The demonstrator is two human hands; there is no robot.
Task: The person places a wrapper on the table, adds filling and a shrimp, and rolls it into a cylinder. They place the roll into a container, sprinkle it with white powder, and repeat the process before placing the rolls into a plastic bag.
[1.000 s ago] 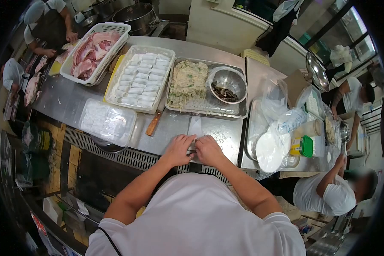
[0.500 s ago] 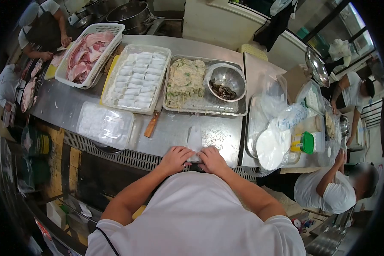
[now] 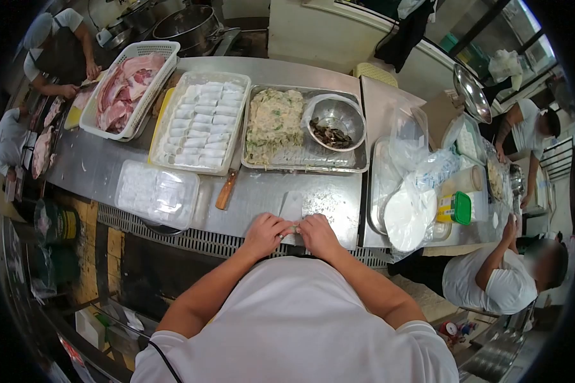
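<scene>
On the steel table's near edge lies a thin white wrapper, a flat strip pointing away from me. My left hand and my right hand meet at its near end. Both have curled fingers and pinch that end between the fingertips; a small pale bit shows there, mostly covered. Beyond the wrapper stands a metal tray with a pale minced filling flecked with green. A steel bowl in the same tray contains dark pieces. Left of the wrapper rests a wooden-handled tool.
A white tray holds rows of white rolls. Near it are a clear lidded container and a white basket of raw meat. Plastic bags and a green-lidded tub crowd the right table. Several people work at both sides.
My hands have drawn slightly closer together at the wrapper's near end, and the fingertips now meet. The view has shifted a little; the trays and the tool stay put.
</scene>
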